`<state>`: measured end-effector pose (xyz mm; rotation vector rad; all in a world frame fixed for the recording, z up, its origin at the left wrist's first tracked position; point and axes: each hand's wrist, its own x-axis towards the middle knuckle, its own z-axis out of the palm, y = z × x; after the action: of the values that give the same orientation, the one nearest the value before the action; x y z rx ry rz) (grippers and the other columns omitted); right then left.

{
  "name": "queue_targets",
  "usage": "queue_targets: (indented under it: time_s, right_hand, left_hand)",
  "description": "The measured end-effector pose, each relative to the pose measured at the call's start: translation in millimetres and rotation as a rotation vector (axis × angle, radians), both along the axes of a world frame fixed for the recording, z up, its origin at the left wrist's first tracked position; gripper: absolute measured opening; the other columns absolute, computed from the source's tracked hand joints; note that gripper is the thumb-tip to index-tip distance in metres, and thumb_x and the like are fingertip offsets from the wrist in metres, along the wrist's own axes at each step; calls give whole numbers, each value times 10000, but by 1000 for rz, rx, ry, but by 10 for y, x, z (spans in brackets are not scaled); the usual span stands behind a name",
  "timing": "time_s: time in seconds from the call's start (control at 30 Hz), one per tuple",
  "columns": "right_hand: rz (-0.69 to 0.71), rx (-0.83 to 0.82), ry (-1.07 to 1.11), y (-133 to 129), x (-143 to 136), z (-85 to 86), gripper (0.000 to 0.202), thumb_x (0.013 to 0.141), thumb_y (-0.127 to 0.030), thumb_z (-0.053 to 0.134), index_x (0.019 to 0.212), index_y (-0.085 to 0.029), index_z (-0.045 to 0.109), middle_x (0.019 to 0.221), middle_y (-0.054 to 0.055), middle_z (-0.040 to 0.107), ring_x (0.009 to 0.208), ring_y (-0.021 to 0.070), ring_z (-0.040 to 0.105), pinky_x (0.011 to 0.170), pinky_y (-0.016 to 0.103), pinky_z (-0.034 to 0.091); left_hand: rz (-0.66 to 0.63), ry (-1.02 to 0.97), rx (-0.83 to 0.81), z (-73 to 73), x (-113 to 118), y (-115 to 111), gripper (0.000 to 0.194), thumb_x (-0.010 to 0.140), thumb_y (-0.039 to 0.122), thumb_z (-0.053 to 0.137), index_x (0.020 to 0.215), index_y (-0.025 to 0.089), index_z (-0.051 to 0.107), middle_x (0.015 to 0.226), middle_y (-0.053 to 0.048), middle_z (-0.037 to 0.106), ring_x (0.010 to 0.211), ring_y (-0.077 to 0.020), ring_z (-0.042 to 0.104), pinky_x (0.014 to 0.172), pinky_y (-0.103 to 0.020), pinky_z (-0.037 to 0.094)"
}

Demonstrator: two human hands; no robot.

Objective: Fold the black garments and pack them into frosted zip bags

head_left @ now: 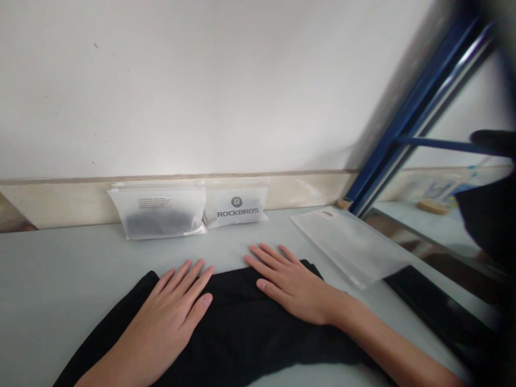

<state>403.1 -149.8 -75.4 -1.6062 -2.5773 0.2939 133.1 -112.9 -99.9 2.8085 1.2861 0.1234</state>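
A black cloth garment (242, 328) lies spread on the pale table; its exact kind does not show. My left hand (173, 312) rests flat on its left part, fingers stretched toward the far edge. On the right part lies my right hand (290, 285), palm down with the fingers spread, some tips reaching past the garment's far edge. Neither hand grips anything. Beyond the hands, two frosted zip bags lean against the wall: a left bag (161, 217) with something dark inside, and a right bag (237, 207) printed ROCKBROS.
A flat frosted plastic bag (350, 242) lies to the right on the table (60, 279). Near it is a dark flat glossy object (435, 306). A blue metal frame (403, 118) slants up at the right. A white wall (201, 91) stands behind.
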Motion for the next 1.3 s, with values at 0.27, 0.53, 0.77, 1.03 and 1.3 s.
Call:
queue_targets:
  time_s: [0.27,0.53,0.77,1.03,1.3]
  right_hand:
    - [45,53,30,1,79,51,458,993,-414,259,1414,-246,326,1471,50,275,1357,247,203,1093,560,144]
    - [-57,513,254,3,307,229,333,976,-320,321,1121,-200,596,1217,94,574,1181,245,483,1002,495,379]
    - [-30,576,249,-15,287,239,278,971,-291,345,1056,-213,598,1130,79,601,1095,235,534,931,440,434]
    - [-22,609,236,-7,333,258,250,962,-283,366,1042,-224,595,1117,72,602,1051,240,558,906,432,435]
    - [-107,634,287,-29,381,332,253,955,-278,356,968,-240,606,1092,78,611,1021,251,569,876,456,454]
  left_hand:
    - [258,-301,33,254,-325,290,573,875,534,333,1259,147,507,1293,-105,538,1179,-277,488,1014,-440,353]
    - [253,-318,-379,643,-544,370,250,818,393,491,870,184,617,761,-1,631,694,-170,563,645,-266,428]
    - [2,-110,-816,816,-498,100,254,826,407,511,868,210,667,734,11,637,674,-142,554,573,-207,391]
    - [96,-256,-787,807,-627,221,228,816,404,548,776,186,599,640,45,527,595,-100,475,525,-172,351]
    - [335,106,-877,790,-920,205,345,753,521,545,707,181,582,560,11,531,481,-125,453,394,-191,265]
